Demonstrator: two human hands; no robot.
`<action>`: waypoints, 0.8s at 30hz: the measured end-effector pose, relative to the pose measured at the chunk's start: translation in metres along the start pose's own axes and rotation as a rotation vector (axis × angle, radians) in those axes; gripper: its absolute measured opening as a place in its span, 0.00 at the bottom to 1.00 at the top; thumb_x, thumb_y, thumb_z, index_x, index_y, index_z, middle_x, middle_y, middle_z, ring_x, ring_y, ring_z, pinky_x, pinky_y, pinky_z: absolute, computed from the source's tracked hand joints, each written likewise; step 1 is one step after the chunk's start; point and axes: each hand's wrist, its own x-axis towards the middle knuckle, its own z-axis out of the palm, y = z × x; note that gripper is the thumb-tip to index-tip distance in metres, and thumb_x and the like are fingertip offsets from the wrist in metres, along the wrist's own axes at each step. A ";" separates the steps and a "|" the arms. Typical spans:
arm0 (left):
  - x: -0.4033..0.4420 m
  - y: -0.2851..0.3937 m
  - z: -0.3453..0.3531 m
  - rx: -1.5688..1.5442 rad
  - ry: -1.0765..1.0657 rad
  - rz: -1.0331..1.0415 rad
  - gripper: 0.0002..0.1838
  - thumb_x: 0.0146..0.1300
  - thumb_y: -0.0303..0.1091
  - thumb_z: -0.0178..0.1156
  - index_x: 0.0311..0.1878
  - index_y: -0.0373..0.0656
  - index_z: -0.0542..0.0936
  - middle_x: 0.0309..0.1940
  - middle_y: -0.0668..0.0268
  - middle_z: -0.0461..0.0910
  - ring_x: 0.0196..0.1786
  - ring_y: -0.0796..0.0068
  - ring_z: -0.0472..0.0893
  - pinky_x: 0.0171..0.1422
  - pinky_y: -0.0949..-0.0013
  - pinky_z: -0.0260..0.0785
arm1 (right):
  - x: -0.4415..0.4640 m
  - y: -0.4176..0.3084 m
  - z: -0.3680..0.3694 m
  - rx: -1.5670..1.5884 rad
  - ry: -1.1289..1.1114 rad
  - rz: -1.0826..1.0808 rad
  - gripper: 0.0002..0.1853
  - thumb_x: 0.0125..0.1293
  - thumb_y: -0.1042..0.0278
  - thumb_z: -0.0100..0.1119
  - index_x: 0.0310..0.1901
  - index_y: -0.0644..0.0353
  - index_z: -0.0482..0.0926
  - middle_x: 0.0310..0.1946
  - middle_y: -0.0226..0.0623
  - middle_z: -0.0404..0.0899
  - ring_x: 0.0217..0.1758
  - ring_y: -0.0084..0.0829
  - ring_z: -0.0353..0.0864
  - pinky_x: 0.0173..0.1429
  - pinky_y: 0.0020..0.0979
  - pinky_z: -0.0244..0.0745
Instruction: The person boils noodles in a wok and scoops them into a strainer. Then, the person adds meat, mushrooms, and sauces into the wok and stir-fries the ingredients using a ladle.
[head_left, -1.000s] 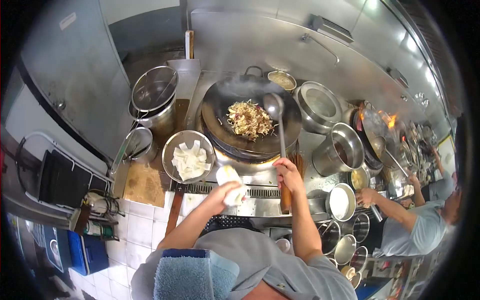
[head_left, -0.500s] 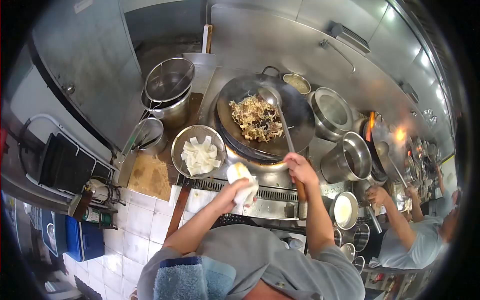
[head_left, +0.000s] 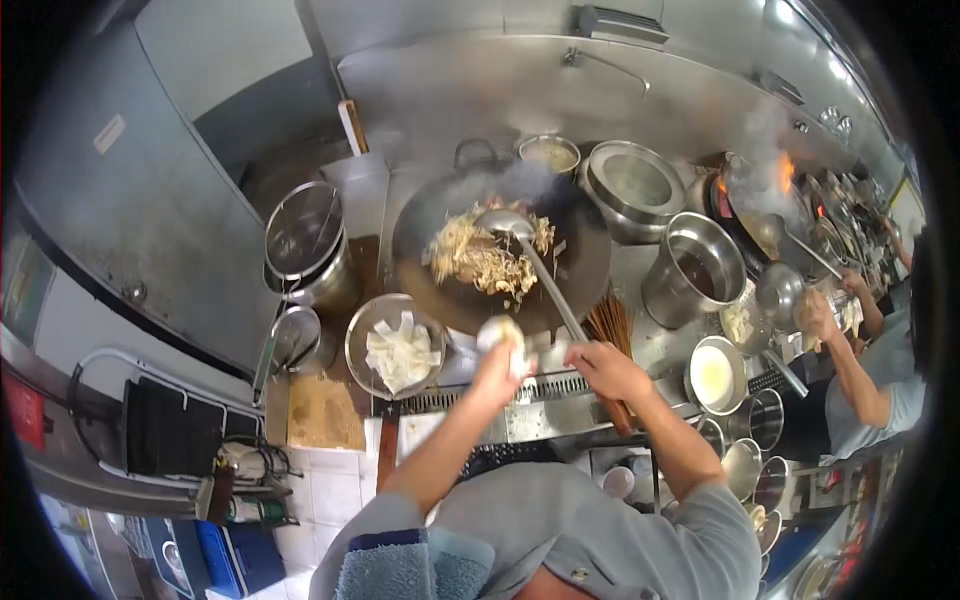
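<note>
My left hand (head_left: 497, 375) is closed round a folded white cloth (head_left: 499, 332) at the near rim of a large dark wok (head_left: 577, 285). Whether it also grips a wok handle under the cloth is hidden. Shredded, noodle-like food (head_left: 465, 255) with browned bits lies in the wok, blurred by motion. My right hand (head_left: 612, 371) is wrapped round the wooden handle of a long metal ladle (head_left: 547, 278). The bowl of the ladle rests among the food. Left of the wok, a round strainer bowl (head_left: 356, 372) holds white, flat strips (head_left: 402, 352).
Steel pots (head_left: 345, 270) with a strainer on top stand at the left. A bamboo brush (head_left: 610, 328), a deep pot (head_left: 675, 290) and a bowl of pale yellow liquid (head_left: 712, 378) are at the right. Beyond them a co-worker's hand (head_left: 818, 318) is near another wok, with flames (head_left: 785, 172) behind.
The wok and its food have shifted, and the food is now blurred. My left hand with the cloth has moved up to the wok's near rim. The view has turned right.
</note>
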 end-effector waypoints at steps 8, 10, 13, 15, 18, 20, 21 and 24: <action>0.030 0.049 0.011 0.066 -0.095 0.040 0.14 0.64 0.38 0.54 0.52 0.50 0.71 0.41 0.62 0.77 0.42 0.61 0.78 0.35 0.60 0.73 | -0.064 -0.041 -0.099 0.233 -0.383 0.342 0.09 0.68 0.69 0.49 0.41 0.57 0.80 0.17 0.32 0.74 0.19 0.24 0.75 0.25 0.28 0.71; 0.016 0.020 0.013 0.090 -0.051 0.077 0.15 0.63 0.37 0.54 0.53 0.50 0.70 0.41 0.64 0.77 0.41 0.62 0.78 0.34 0.61 0.73 | -0.017 0.044 -0.027 -0.007 -0.077 -0.136 0.09 0.66 0.70 0.49 0.40 0.58 0.80 0.24 0.41 0.81 0.28 0.37 0.82 0.36 0.35 0.75; -0.050 -0.023 0.000 0.189 -0.101 0.060 0.14 0.65 0.38 0.52 0.54 0.55 0.70 0.42 0.64 0.77 0.41 0.63 0.79 0.31 0.60 0.73 | 0.000 0.015 -0.022 -0.039 0.081 -0.090 0.09 0.65 0.70 0.49 0.40 0.59 0.79 0.30 0.47 0.81 0.35 0.48 0.82 0.42 0.40 0.75; -0.066 -0.029 -0.005 0.179 -0.131 0.041 0.13 0.66 0.40 0.51 0.53 0.61 0.71 0.44 0.66 0.77 0.42 0.64 0.79 0.30 0.60 0.72 | -0.014 0.000 -0.026 0.033 0.160 -0.109 0.09 0.63 0.69 0.50 0.39 0.59 0.80 0.26 0.49 0.79 0.31 0.50 0.80 0.40 0.41 0.75; -0.036 0.023 0.046 0.075 0.014 0.088 0.11 0.66 0.41 0.54 0.50 0.55 0.73 0.39 0.68 0.76 0.38 0.66 0.78 0.30 0.61 0.71 | -0.049 -0.018 -0.052 0.062 0.084 -0.037 0.09 0.67 0.68 0.51 0.41 0.58 0.80 0.25 0.41 0.81 0.27 0.36 0.80 0.34 0.35 0.74; -0.024 0.037 0.047 0.105 -0.049 0.117 0.09 0.65 0.41 0.54 0.48 0.55 0.73 0.37 0.68 0.77 0.38 0.67 0.78 0.31 0.62 0.72 | -0.076 -0.058 -0.104 0.216 -0.147 0.320 0.09 0.69 0.65 0.52 0.42 0.57 0.80 0.22 0.35 0.77 0.19 0.25 0.75 0.25 0.30 0.72; -0.033 0.038 0.046 0.106 -0.053 0.111 0.08 0.65 0.40 0.54 0.46 0.54 0.74 0.36 0.69 0.77 0.37 0.67 0.78 0.32 0.62 0.73 | -0.093 -0.049 -0.102 0.258 -0.149 0.225 0.09 0.70 0.64 0.52 0.42 0.55 0.80 0.19 0.29 0.74 0.16 0.18 0.71 0.20 0.25 0.68; -0.049 0.042 0.026 0.217 -0.229 0.051 0.08 0.65 0.41 0.53 0.45 0.53 0.73 0.35 0.68 0.77 0.35 0.67 0.79 0.30 0.65 0.73 | -0.090 -0.042 -0.110 0.383 -0.417 0.362 0.08 0.70 0.65 0.51 0.42 0.54 0.79 0.18 0.26 0.71 0.16 0.18 0.70 0.19 0.21 0.67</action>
